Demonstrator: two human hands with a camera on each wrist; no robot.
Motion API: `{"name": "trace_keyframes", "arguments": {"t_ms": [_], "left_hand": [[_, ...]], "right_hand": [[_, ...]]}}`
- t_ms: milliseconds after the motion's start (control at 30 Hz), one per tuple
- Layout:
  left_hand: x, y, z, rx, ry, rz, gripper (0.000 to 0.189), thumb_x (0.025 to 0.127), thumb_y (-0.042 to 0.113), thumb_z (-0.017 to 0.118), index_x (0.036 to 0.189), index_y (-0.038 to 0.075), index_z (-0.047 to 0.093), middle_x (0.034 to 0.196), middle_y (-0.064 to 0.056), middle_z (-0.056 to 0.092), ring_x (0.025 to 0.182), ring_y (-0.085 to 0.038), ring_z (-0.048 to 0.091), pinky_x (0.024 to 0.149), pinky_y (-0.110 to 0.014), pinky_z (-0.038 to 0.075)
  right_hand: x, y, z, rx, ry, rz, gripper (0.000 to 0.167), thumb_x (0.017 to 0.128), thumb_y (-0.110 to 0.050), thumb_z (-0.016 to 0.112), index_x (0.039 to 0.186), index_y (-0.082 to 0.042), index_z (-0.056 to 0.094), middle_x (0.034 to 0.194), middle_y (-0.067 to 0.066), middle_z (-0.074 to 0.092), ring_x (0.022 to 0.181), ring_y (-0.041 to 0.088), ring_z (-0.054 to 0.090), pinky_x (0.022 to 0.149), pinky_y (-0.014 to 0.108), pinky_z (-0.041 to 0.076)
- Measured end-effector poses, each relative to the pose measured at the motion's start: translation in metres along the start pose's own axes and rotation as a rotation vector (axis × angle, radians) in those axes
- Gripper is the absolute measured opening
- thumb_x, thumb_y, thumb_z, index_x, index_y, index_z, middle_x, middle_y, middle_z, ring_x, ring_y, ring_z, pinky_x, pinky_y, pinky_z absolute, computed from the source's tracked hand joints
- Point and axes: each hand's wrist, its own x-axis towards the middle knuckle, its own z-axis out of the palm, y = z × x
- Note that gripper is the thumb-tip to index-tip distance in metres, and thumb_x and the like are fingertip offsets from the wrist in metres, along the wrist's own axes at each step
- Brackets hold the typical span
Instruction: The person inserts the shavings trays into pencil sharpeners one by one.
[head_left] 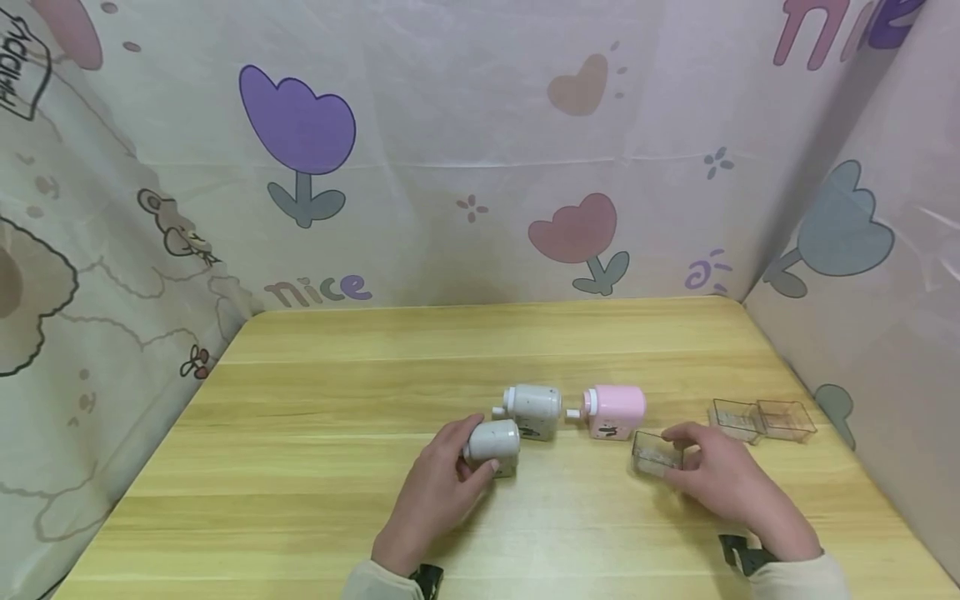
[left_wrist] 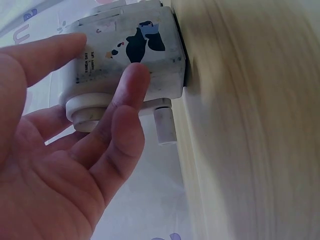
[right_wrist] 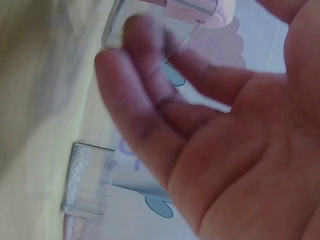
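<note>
Currently, the left hand (head_left: 441, 479) grips a white crank pencil sharpener (head_left: 495, 440); the right hand (head_left: 716, 473) pinches a clear plastic box (head_left: 651, 454) near the pink crank pencil sharpener (head_left: 619, 405).

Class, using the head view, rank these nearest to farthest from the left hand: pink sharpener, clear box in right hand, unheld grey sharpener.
1. Unheld grey pencil sharpener, beyond the left hand.
2. Pink pencil sharpener, farther right.
3. Clear box, pinched by the right hand.
</note>
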Motion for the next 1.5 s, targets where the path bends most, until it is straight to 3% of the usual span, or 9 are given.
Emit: {"name": "trace_keyframes", "arguments": {"t_ms": [133, 267, 433, 533, 800, 1033, 1500], "left_hand": [[0.000, 0.001, 0.000, 0.007, 0.001, 0.001, 0.058, 0.092, 0.017, 0.079, 0.143, 0.003, 0.057, 0.130, -0.011, 0.063, 0.076, -0.011, 0.057, 0.065, -0.021, 0.050], [0.000, 0.001, 0.000, 0.015, 0.006, 0.001, 0.057, 0.092, 0.017, 0.079, 0.143, 0.003, 0.057, 0.130, -0.011, 0.064, 0.076, -0.010, 0.056, 0.065, -0.021, 0.050], [0.000, 0.002, -0.001, 0.022, 0.007, 0.000, 0.057, 0.092, 0.016, 0.079, 0.143, 0.003, 0.057, 0.130, -0.010, 0.064, 0.076, -0.010, 0.056, 0.066, -0.021, 0.049], [-0.001, 0.002, -0.001, 0.026, 0.008, -0.003, 0.057, 0.092, 0.017, 0.079, 0.144, 0.004, 0.057, 0.130, -0.010, 0.064, 0.076, -0.010, 0.056, 0.066, -0.021, 0.049], [-0.001, 0.002, -0.001, 0.029, 0.000, -0.008, 0.058, 0.093, 0.018, 0.078, 0.145, 0.003, 0.056, 0.131, -0.011, 0.063, 0.076, -0.010, 0.056, 0.065, -0.021, 0.049], [0.000, 0.002, 0.000, 0.033, 0.001, -0.004, 0.058, 0.093, 0.017, 0.078, 0.144, 0.002, 0.056, 0.132, -0.012, 0.063, 0.076, -0.010, 0.056, 0.065, -0.021, 0.049], [0.000, 0.003, -0.001, 0.026, -0.008, -0.003, 0.060, 0.091, 0.019, 0.080, 0.143, 0.002, 0.056, 0.131, -0.011, 0.062, 0.074, -0.009, 0.056, 0.064, -0.021, 0.048]], "right_hand": [[-0.002, -0.004, 0.002, 0.066, -0.049, -0.071, 0.059, 0.077, -0.010, 0.082, 0.130, 0.006, 0.061, 0.105, 0.011, 0.067, 0.073, 0.011, 0.059, 0.058, 0.028, 0.050], [-0.002, -0.011, 0.007, 0.112, -0.072, -0.160, 0.057, 0.078, -0.009, 0.083, 0.129, 0.007, 0.061, 0.091, 0.003, 0.063, 0.069, 0.006, 0.056, 0.057, 0.027, 0.050], [-0.001, -0.020, 0.016, 0.143, -0.082, -0.249, 0.058, 0.078, -0.008, 0.083, 0.129, 0.006, 0.060, 0.097, 0.004, 0.063, 0.074, 0.004, 0.057, 0.060, 0.026, 0.052], [0.002, -0.026, 0.021, 0.153, -0.092, -0.298, 0.057, 0.079, -0.008, 0.082, 0.130, 0.006, 0.060, 0.093, 0.003, 0.062, 0.075, 0.004, 0.056, 0.061, 0.026, 0.052], [0.011, -0.043, 0.041, 0.175, -0.142, -0.346, 0.057, 0.079, -0.005, 0.080, 0.131, 0.008, 0.060, 0.088, 0.000, 0.057, 0.077, 0.006, 0.053, 0.063, 0.025, 0.050], [0.019, -0.049, 0.056, 0.116, -0.097, -0.444, 0.053, 0.077, -0.002, 0.078, 0.127, 0.009, 0.063, 0.076, -0.008, 0.053, 0.076, 0.006, 0.049, 0.066, 0.025, 0.047], [0.032, -0.061, 0.064, 0.030, -0.031, -0.489, 0.056, 0.077, -0.004, 0.079, 0.130, 0.006, 0.064, 0.089, -0.005, 0.056, 0.081, 0.008, 0.049, 0.068, 0.025, 0.048]]}}
